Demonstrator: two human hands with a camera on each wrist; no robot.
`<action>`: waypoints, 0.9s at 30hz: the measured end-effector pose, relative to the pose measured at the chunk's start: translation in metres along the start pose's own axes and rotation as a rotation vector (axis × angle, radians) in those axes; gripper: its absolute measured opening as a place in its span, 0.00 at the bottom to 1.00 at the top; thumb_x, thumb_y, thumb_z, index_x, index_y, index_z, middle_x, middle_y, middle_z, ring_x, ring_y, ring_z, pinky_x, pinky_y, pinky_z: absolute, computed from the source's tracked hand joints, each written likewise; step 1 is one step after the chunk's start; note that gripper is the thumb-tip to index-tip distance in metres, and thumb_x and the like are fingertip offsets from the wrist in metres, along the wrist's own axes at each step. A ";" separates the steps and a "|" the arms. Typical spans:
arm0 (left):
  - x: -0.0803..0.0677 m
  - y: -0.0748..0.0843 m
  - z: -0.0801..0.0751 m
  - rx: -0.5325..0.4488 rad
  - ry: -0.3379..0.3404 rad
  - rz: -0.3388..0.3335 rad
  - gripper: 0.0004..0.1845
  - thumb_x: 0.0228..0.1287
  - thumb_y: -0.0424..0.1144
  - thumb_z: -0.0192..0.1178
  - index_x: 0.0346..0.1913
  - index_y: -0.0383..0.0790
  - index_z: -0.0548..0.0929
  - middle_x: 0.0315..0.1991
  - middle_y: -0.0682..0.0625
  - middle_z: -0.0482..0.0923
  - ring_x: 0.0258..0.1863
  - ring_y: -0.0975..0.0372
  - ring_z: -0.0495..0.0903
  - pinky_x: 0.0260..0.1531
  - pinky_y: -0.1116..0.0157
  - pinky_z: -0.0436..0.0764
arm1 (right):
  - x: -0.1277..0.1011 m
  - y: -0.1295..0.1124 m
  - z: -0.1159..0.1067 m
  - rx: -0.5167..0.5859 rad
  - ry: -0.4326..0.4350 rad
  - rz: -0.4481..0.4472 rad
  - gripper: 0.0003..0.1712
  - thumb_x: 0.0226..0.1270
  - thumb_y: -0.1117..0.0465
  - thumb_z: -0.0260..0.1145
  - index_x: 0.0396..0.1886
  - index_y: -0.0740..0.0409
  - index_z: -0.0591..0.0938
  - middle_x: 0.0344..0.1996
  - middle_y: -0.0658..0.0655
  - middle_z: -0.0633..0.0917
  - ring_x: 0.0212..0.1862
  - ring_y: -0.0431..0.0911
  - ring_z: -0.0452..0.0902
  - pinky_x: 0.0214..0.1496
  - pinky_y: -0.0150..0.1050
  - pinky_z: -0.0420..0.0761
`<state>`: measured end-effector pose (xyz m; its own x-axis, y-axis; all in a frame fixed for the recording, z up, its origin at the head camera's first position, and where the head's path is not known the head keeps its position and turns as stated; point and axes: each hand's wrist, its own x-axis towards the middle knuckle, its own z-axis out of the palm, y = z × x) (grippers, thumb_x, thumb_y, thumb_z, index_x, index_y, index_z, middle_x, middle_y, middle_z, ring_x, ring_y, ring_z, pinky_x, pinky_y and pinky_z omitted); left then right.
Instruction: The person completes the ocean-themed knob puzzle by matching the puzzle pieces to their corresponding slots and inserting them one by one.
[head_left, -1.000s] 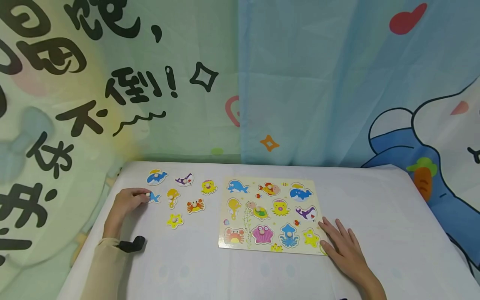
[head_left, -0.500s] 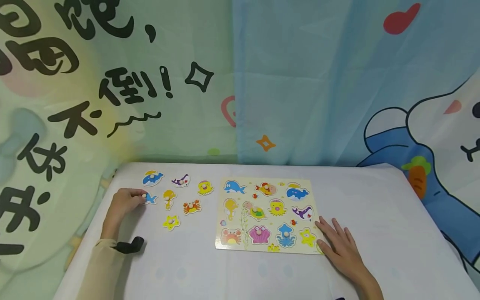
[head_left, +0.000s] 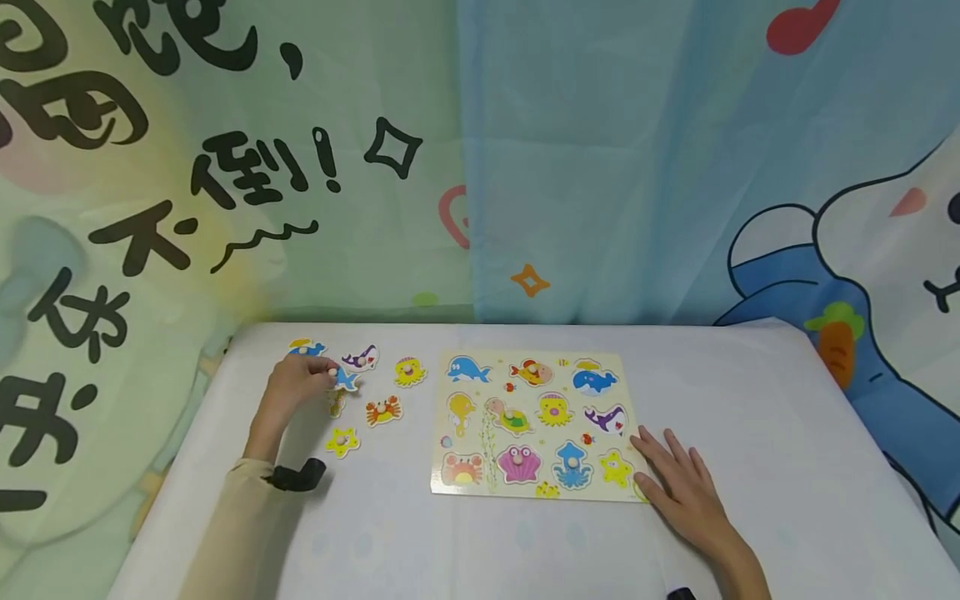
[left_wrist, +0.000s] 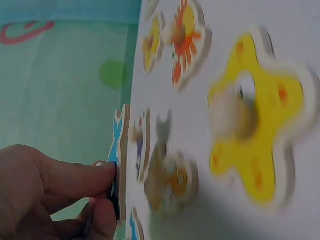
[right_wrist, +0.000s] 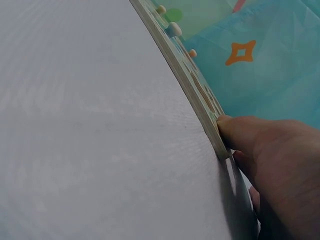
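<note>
My left hand [head_left: 318, 377] pinches a small blue fish piece [head_left: 346, 379] by its peg and holds it just off the white table, above the loose pieces. In the left wrist view the fingers [left_wrist: 75, 177] grip that piece [left_wrist: 119, 150] edge-on. The puzzle board [head_left: 442, 467] lies at mid-table, with several sea-animal pieces seated in it. My right hand [head_left: 660, 467] lies flat at the board's near right corner. Its thumb [right_wrist: 250, 132] touches the board edge [right_wrist: 185, 85].
Loose pieces lie left of the board: a blue whale [head_left: 303, 347], a purple whale [head_left: 362, 358], a yellow octopus [head_left: 409, 371], an orange crab [head_left: 384, 410], a yellow starfish [head_left: 342, 442] and a seahorse [head_left: 335, 405] partly under my hand. Printed curtains hang behind the table.
My left hand has lifted the blue fish piece and carried it right, towards the board. The right hand has stayed at the board's corner.
</note>
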<state>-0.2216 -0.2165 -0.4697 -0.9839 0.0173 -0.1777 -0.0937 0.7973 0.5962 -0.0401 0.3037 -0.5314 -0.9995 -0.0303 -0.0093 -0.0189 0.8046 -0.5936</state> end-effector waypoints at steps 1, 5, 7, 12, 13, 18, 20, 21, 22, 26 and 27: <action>0.001 0.004 0.004 -0.006 -0.010 0.003 0.16 0.58 0.37 0.59 0.48 0.36 0.86 0.47 0.39 0.85 0.37 0.55 0.76 0.31 0.66 0.70 | 0.000 0.000 0.000 0.000 0.001 -0.002 0.31 0.71 0.47 0.55 0.70 0.51 0.67 0.73 0.65 0.62 0.76 0.66 0.42 0.74 0.63 0.27; 0.005 0.021 0.019 -0.032 -0.046 0.004 0.16 0.59 0.38 0.58 0.49 0.36 0.86 0.49 0.40 0.84 0.40 0.55 0.78 0.36 0.64 0.75 | 0.000 -0.001 0.001 0.001 -0.009 0.000 0.31 0.71 0.47 0.55 0.70 0.51 0.67 0.73 0.66 0.63 0.76 0.66 0.41 0.74 0.63 0.27; 0.008 0.031 0.027 -0.052 -0.058 0.003 0.15 0.60 0.38 0.58 0.48 0.37 0.86 0.49 0.41 0.84 0.43 0.55 0.77 0.41 0.61 0.76 | 0.000 -0.001 0.000 0.000 -0.014 0.003 0.31 0.71 0.47 0.55 0.71 0.51 0.66 0.73 0.66 0.62 0.76 0.66 0.41 0.74 0.63 0.27; 0.017 0.061 0.048 -0.089 -0.068 0.046 0.11 0.60 0.37 0.59 0.42 0.39 0.88 0.41 0.44 0.86 0.38 0.55 0.76 0.40 0.61 0.74 | -0.001 -0.001 -0.001 -0.001 -0.016 0.005 0.32 0.71 0.46 0.55 0.71 0.50 0.65 0.73 0.65 0.62 0.76 0.65 0.40 0.74 0.62 0.25; 0.018 0.067 0.053 -0.095 -0.073 0.056 0.10 0.60 0.37 0.59 0.41 0.39 0.88 0.39 0.45 0.86 0.36 0.56 0.76 0.37 0.62 0.73 | -0.001 -0.001 -0.001 0.001 -0.014 0.006 0.32 0.71 0.46 0.55 0.71 0.50 0.66 0.73 0.65 0.62 0.76 0.65 0.40 0.74 0.62 0.25; 0.023 0.094 0.077 -0.099 -0.081 0.113 0.08 0.57 0.34 0.60 0.36 0.39 0.88 0.28 0.49 0.83 0.26 0.59 0.72 0.24 0.68 0.67 | -0.001 -0.001 -0.001 0.010 -0.010 0.001 0.31 0.71 0.47 0.55 0.71 0.51 0.67 0.73 0.66 0.62 0.76 0.66 0.41 0.74 0.64 0.27; 0.025 0.103 0.085 -0.077 -0.068 0.141 0.08 0.55 0.33 0.59 0.34 0.39 0.89 0.26 0.50 0.82 0.24 0.60 0.71 0.21 0.69 0.65 | 0.000 -0.001 0.000 0.015 -0.010 0.001 0.31 0.70 0.47 0.56 0.70 0.52 0.67 0.73 0.66 0.63 0.76 0.66 0.42 0.74 0.64 0.28; 0.026 0.108 0.089 -0.057 -0.061 0.163 0.09 0.53 0.32 0.59 0.33 0.39 0.89 0.25 0.50 0.82 0.23 0.61 0.70 0.21 0.69 0.64 | 0.000 -0.001 0.000 0.016 -0.012 0.002 0.31 0.70 0.47 0.55 0.70 0.52 0.67 0.73 0.66 0.63 0.76 0.66 0.41 0.74 0.64 0.28; 0.028 0.112 0.092 -0.046 -0.054 0.179 0.09 0.52 0.32 0.58 0.32 0.39 0.89 0.24 0.50 0.82 0.22 0.61 0.69 0.20 0.70 0.63 | 0.000 -0.002 0.000 0.015 -0.013 0.004 0.31 0.71 0.47 0.55 0.70 0.52 0.67 0.73 0.66 0.63 0.76 0.66 0.41 0.74 0.64 0.28; 0.033 0.124 0.106 -0.041 -0.058 0.215 0.12 0.47 0.29 0.57 0.31 0.39 0.89 0.23 0.50 0.83 0.19 0.62 0.67 0.19 0.69 0.60 | 0.000 -0.002 -0.001 0.012 -0.013 0.011 0.31 0.71 0.47 0.55 0.70 0.52 0.67 0.73 0.66 0.62 0.76 0.66 0.41 0.74 0.64 0.28; 0.034 0.127 0.109 -0.049 -0.067 0.212 0.12 0.46 0.29 0.57 0.32 0.39 0.90 0.23 0.50 0.83 0.19 0.62 0.67 0.20 0.70 0.60 | 0.000 -0.002 -0.001 0.010 -0.013 0.011 0.31 0.71 0.47 0.55 0.70 0.52 0.67 0.73 0.66 0.62 0.76 0.66 0.41 0.74 0.64 0.27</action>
<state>-0.2506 -0.0491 -0.4854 -0.9702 0.2231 -0.0950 0.1055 0.7413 0.6628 -0.0402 0.3031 -0.5291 -0.9992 -0.0290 -0.0264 -0.0073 0.7988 -0.6016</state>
